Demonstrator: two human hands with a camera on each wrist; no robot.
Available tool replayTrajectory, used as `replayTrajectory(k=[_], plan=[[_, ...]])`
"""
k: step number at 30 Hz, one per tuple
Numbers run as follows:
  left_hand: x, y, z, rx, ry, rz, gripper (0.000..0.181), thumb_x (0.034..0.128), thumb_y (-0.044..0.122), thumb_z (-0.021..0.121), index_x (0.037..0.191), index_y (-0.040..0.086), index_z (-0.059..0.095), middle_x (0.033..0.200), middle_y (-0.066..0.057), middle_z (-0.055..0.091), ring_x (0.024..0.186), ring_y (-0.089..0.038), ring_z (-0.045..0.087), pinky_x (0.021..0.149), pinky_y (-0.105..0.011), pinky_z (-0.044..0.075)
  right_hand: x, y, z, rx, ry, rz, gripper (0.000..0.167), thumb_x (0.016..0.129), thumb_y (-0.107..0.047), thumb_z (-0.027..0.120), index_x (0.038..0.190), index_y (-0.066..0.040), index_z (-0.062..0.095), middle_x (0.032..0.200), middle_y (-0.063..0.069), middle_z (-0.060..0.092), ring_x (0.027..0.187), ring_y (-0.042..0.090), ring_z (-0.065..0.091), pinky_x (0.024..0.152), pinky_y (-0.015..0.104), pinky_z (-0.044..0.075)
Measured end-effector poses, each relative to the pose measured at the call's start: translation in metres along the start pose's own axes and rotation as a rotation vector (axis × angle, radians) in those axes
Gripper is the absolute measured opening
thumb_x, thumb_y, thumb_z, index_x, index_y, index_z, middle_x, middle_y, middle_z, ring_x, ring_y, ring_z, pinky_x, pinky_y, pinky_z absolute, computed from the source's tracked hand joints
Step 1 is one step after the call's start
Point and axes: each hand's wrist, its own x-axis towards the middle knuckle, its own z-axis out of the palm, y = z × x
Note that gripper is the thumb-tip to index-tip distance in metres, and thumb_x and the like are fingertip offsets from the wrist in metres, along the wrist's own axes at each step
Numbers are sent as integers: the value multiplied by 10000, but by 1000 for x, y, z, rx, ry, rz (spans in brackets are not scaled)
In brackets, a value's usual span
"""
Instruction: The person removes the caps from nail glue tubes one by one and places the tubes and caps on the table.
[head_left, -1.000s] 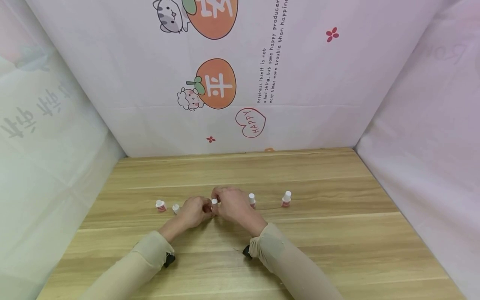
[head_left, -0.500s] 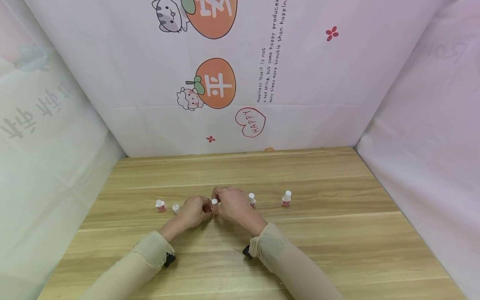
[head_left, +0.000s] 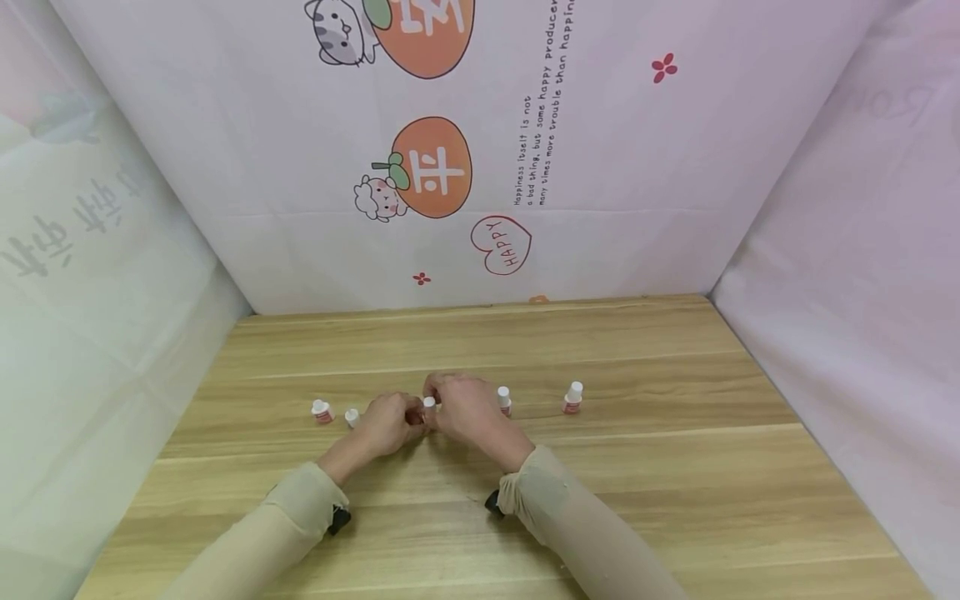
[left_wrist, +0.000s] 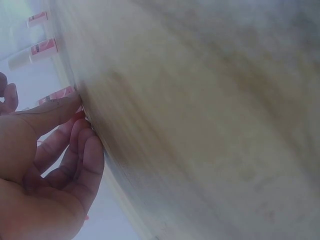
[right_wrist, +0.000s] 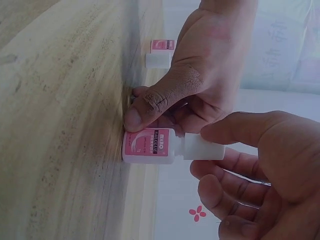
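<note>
A small nail glue bottle (right_wrist: 148,146) with a pink label and white cap (right_wrist: 205,146) stands upright on the table between both hands. My left hand (head_left: 390,423) pinches the bottle low down, its thumb at the base beside the label. My right hand (head_left: 471,408) holds the white cap between thumb and fingers. A narrow gap shows between cap and bottle shoulder in the right wrist view. From the left wrist, this bottle is mostly hidden behind the left hand (left_wrist: 55,165).
Left of the hands stand a bottle (head_left: 322,412) with its white neck showing and a loose white cap (head_left: 352,417). To the right are two capped bottles, a nearer one (head_left: 504,402) and a farther one (head_left: 573,398). Printed cloth (head_left: 600,167) walls the wooden table (head_left: 660,483).
</note>
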Motion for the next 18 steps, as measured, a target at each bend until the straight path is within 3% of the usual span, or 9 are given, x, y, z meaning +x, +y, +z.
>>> replayTrajectory(k=[10,18], plan=[[0,-1,1,11,0,-3,80,832,163,805,819,153,727,745,46,655,681,-63,546,650,-259,469,-1,0,-1,7,-17,11,197,897,-376,705,1036,-244,661,950,-78,685,745,108,577,577,264,457],[1,-1,1,21,-8,10,63,839,145,797,848,125,737,767,26,667,704,-72,553,668,-272,477,-1,-1,-1,-6,6,-1,127,893,-319,685,999,-252,665,947,-73,702,746,123,575,554,282,456]])
